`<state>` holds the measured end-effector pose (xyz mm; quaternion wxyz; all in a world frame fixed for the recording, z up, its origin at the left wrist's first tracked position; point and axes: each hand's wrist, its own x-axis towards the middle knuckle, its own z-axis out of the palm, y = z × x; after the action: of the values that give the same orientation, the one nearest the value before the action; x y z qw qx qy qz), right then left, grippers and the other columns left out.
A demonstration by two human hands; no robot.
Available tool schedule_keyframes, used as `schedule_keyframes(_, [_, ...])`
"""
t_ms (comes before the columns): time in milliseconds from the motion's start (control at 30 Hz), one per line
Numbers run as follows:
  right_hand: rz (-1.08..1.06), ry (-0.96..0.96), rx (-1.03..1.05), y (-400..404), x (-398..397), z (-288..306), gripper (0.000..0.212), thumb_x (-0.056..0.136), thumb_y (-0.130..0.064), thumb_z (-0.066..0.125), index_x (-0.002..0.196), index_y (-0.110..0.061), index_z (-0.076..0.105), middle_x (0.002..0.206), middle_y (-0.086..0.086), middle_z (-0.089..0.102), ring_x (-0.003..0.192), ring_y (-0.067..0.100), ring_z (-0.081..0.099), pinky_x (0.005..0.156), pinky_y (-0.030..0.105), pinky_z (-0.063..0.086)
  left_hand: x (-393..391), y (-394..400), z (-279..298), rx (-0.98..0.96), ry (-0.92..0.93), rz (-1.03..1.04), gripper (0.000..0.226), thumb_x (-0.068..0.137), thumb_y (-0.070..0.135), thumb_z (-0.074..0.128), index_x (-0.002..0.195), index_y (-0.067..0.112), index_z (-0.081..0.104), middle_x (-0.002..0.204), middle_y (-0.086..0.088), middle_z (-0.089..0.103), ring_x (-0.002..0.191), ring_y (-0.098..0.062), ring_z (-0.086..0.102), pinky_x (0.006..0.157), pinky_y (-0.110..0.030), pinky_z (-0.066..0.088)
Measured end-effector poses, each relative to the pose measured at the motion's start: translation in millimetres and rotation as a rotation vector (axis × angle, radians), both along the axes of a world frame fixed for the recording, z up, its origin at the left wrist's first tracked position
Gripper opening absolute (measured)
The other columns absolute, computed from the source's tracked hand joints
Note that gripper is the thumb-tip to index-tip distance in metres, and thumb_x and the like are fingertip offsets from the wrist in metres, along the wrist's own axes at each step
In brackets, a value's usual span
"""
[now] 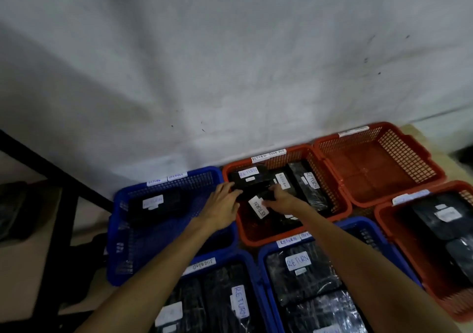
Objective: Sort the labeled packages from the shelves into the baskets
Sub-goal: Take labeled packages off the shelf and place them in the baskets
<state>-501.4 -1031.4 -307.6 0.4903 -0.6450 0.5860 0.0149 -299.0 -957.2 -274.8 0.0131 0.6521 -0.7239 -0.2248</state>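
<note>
At the centre of the frame, the fingers of the left hand (pixel 222 206) and the right hand (pixel 280 199) curl round the two ends of a black wrapped package (pixel 252 192) — held just above the middle red basket (pixel 343 202), over other black packages labelled RETURN. Left of it sits a blue basket (pixel 115 230) with one package; right — an upper red basket (pixel 419 158) showing only its mesh floor.

I see open floor only in the far-right orange basket (pixel 378 164); the left blue basket (pixel 163 220) has room along its near edge, beside one package (pixel 153 206); a dark shelf frame (pixel 58 204) blocks the left side
</note>
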Motion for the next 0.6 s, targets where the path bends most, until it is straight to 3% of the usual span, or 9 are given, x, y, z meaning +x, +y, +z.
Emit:
schedule_keyframes(100, [-0.063,0.020,-0.013,-6,5,-21,0.051,0.096,-0.018,0.063,0.131,-0.001,0.030,0.129,0.019,0.053,0.116,0.028,0.054,0.096,0.035,0.045,1,-4,-13,0.001,-0.047,-0.009,0.052,0.101,0.025,0.049,0.151,0.018,0.036,0.163,-0.009,0.014,0.150,-0.028,0.007,0.118,-0.048,0.021])
schedule_keyframes(200, [-0.101,0.096,-0.056,-8,10,-39,0.052,0.095,-0.031,0.061,0.130,-0.005,0.032,0.133,0.022,0.055,0.124,0.037,0.053,0.105,0.049,0.042,0,-8,-20,0.021,-0.071,-0.034,0.053,0.101,0.027,0.049,0.152,0.019,0.034,0.164,-0.009,0.010,0.151,-0.028,0.002,0.119,-0.048,0.019])
schedule_keyframes(367, [-0.089,0.233,-0.251,4,13,-35,0.047,0.097,-0.035,0.055,0.131,-0.007,0.037,0.131,0.020,0.057,0.124,0.038,0.051,0.104,0.050,0.037,-1,-12,-24,0.071,-0.084,-0.059,0.058,0.100,0.036,0.052,0.153,0.019,0.033,0.165,-0.009,0.006,0.152,-0.028,-0.004,0.121,-0.048,0.015])
schedule_keyframes(500, [-0.021,0.295,-0.388,16,11,-32,0.070,0.088,-0.055,0.059,0.141,-0.015,0.036,0.138,0.016,0.049,0.129,0.036,0.046,0.104,0.053,0.037,-2,-16,-25,0.130,-0.107,-0.086,0.077,0.092,0.054,0.059,0.154,0.022,0.029,0.166,-0.009,-0.001,0.152,-0.027,-0.007,0.121,-0.051,0.011])
schedule_keyframes(600, [0.235,0.426,-0.433,23,13,-33,0.088,0.078,-0.063,0.064,0.149,-0.027,0.028,0.145,0.015,0.043,0.135,0.035,0.039,0.108,0.053,0.031,-1,-17,-25,0.163,-0.127,-0.108,0.094,0.081,0.067,0.064,0.155,0.024,0.026,0.166,-0.010,-0.005,0.152,-0.028,-0.009,0.121,-0.051,0.007])
